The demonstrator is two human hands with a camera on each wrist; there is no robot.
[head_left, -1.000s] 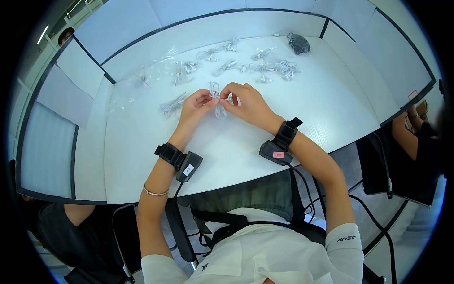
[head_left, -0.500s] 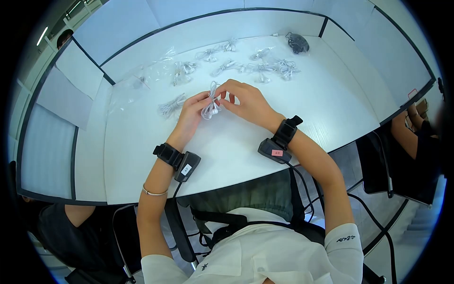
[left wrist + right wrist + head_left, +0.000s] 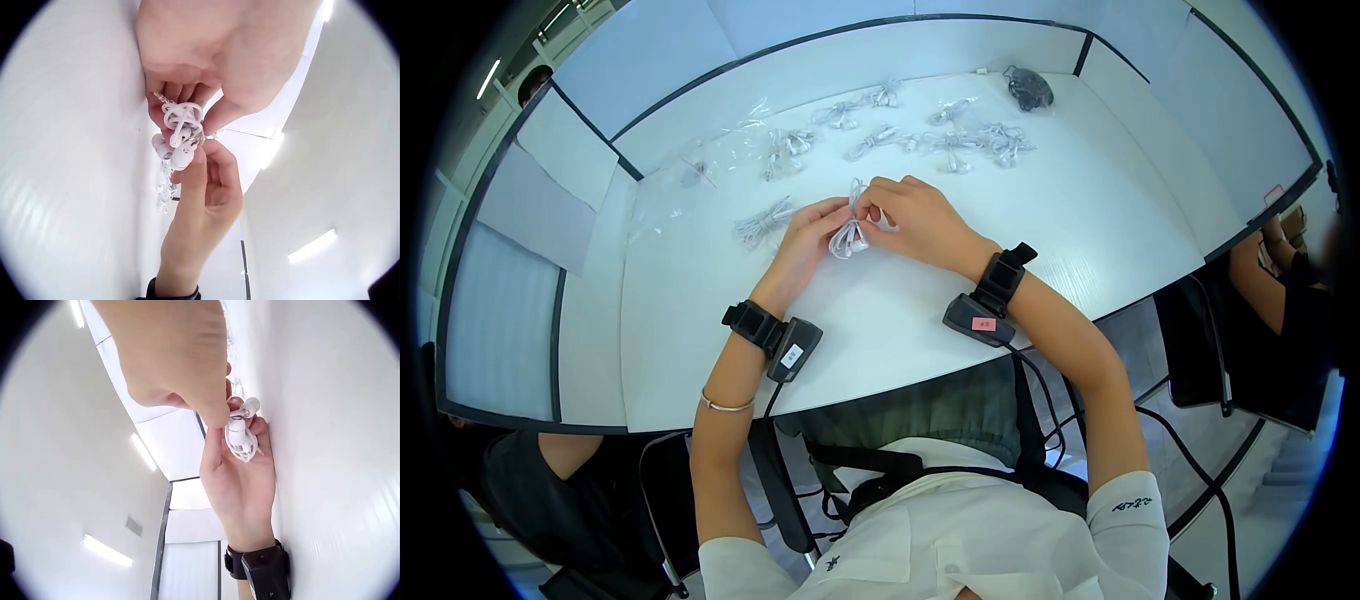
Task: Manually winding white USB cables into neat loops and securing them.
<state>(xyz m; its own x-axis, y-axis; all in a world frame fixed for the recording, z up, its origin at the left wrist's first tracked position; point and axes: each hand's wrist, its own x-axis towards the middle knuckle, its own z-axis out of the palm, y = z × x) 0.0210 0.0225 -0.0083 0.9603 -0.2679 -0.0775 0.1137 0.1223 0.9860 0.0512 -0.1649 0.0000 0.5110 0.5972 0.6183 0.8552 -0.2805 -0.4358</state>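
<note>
A coiled bundle of white earphones (image 3: 847, 238) is held upright between both hands over the table's middle. The left hand (image 3: 805, 240) pinches the bundle from its left side with thumb and fingers. From the right, the right hand (image 3: 920, 225) grips the middle of the bundle with thumb and forefinger. In the left wrist view, white earbuds (image 3: 182, 155) and a gold-coloured plug (image 3: 160, 96) stick out of the looped cable (image 3: 182, 116). The right wrist view shows the loops (image 3: 241, 449) lying against the left palm, with an earbud (image 3: 250, 407) above.
Another cable bundle (image 3: 764, 222) lies just left of the hands. Several more bundles (image 3: 955, 150) are spread farther back. Clear plastic bags (image 3: 700, 165) lie at the back left, and a dark bagged item (image 3: 1029, 89) at the back right. Low partitions (image 3: 860, 70) surround the table (image 3: 1020, 280).
The bundle has turned slightly and shifted a little left and down from a second ago. The right hand's fingers have drawn in closer around its middle.
</note>
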